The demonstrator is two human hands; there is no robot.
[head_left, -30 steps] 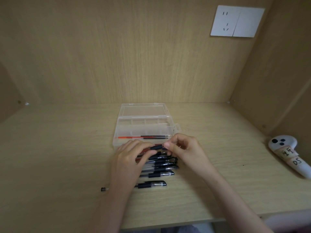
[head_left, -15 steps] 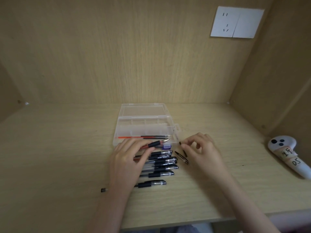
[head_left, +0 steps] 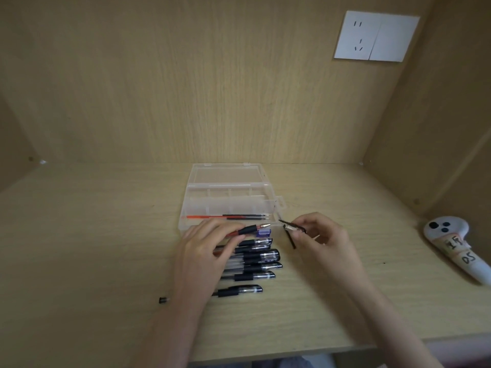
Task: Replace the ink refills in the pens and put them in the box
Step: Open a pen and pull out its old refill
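My left hand [head_left: 206, 251] grips an uncapped pen [head_left: 252, 229] with a black grip and a red refill, its tip pointing right. My right hand [head_left: 322, 235] pinches the black pen cap [head_left: 291, 229] just right of that tip, clip hanging down. Several capped black pens [head_left: 255, 264] lie in a row under and beside my left hand. The clear plastic box [head_left: 228, 200] stands open behind them. A red refill and two black refills [head_left: 228, 216] lie in its front compartment.
A small purple piece [head_left: 264, 232] lies at the box's front edge. A small black piece [head_left: 164, 300] sits on the desk at the lower left. A white controller [head_left: 451, 243] rests at the right. Wooden walls close in the desk at the back and sides.
My right hand pulled the cap off the pen and moved right with it. The pen's tip is now bare in my left hand.
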